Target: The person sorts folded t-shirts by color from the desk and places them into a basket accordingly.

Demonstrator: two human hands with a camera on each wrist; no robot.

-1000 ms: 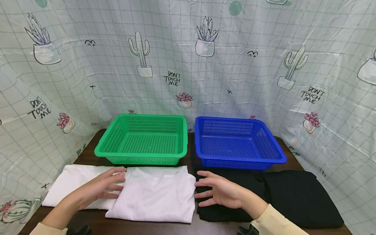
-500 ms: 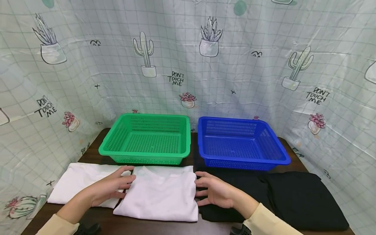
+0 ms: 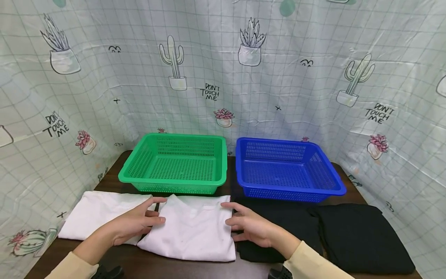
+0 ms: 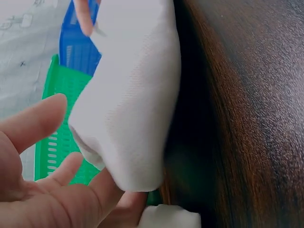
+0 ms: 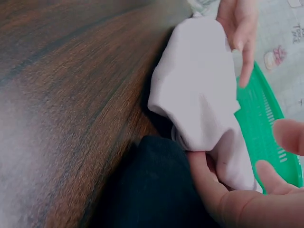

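A folded white shirt (image 3: 195, 232) lies on the dark wooden table between the two hands. My left hand (image 3: 134, 221) is at its left edge; in the left wrist view some fingers (image 4: 102, 192) reach under the white cloth while the thumb stands off it. At the opposite edge is my right hand (image 3: 252, 224), one finger (image 5: 204, 178) tucked beneath the fold in the right wrist view, the other visible digits apart. Neither hand pinches the cloth. Another folded white garment (image 3: 101, 211) lies partly behind the left hand and forearm.
A green basket (image 3: 172, 180) and a blue basket (image 3: 292, 190) stand at the back, both without contents. Folded black garments (image 3: 362, 236) lie on the right, one partly behind the right hand. A patterned curtain (image 3: 223, 62) surrounds the table (image 3: 167, 269).
Both hands have moved in to the white shirt's side edges, and its left edge is now lifted slightly. The head view has shifted a little, so everything appears farther right.
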